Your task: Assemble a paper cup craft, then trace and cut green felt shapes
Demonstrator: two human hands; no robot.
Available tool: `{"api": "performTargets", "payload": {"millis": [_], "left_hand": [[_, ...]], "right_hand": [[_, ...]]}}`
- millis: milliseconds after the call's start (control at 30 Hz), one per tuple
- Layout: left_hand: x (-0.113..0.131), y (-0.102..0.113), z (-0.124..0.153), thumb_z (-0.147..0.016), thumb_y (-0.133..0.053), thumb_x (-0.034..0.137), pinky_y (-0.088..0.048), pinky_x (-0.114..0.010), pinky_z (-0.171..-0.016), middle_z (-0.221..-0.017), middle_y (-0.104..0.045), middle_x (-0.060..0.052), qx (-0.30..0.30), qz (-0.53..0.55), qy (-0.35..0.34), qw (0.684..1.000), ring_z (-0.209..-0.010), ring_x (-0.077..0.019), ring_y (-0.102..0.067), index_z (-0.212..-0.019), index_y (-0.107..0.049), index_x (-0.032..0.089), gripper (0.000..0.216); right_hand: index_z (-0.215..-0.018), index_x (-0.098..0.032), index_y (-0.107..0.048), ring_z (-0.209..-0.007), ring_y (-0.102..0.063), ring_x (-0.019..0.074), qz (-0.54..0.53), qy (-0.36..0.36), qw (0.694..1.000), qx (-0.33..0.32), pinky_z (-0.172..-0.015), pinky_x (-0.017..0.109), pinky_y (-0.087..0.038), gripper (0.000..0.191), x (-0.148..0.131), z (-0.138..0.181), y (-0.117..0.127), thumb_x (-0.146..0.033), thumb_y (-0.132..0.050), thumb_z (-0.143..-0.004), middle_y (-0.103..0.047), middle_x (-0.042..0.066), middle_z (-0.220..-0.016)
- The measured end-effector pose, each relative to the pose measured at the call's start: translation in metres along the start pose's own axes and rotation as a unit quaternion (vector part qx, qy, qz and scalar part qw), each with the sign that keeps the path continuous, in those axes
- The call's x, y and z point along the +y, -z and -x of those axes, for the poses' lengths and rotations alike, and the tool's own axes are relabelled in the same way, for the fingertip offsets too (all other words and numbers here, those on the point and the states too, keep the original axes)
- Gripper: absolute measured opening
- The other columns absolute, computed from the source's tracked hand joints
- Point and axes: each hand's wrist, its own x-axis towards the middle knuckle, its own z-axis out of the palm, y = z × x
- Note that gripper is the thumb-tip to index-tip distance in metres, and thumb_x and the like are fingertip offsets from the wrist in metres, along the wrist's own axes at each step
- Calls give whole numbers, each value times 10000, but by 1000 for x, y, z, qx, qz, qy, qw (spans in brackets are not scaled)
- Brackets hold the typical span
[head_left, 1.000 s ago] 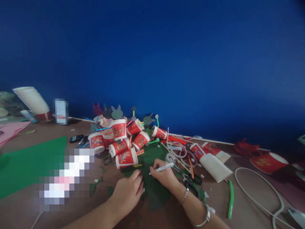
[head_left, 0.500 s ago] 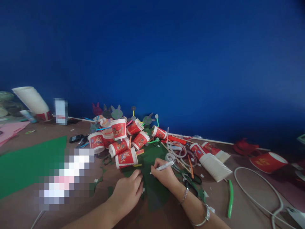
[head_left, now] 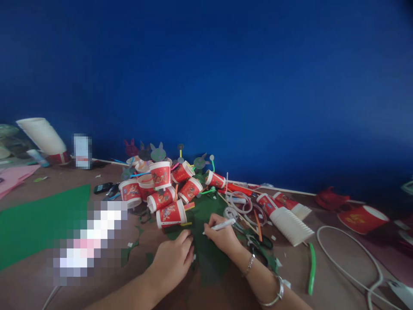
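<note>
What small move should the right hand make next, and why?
Perhaps draw the pen slightly along the dark green paper: the right hand grips the pen, tip down over this paper, and the left hand lies beside its left edge.

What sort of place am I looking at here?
Probably a craft table: the right hand holds a white pen over dark green paper, with scissors and decorated red paper cups close by.
</note>
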Motion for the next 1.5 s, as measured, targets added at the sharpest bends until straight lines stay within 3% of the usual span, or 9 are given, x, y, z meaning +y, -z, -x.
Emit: {"api": "performTargets", "payload": {"millis": [1500], "left_hand": [[0, 1, 0, -885, -356, 197, -543, -276, -671, -1196, -589, -65, -6, 14, 2, 1000, -778, -177, -674, -1092, -576, 200, 303]], "right_hand": [[-504, -208, -395, -420, -384, 87, -16, 4, 1000, 1, -419, 194, -263, 216, -2, 0, 0, -202, -529, -673, -432, -66, -420]]}}
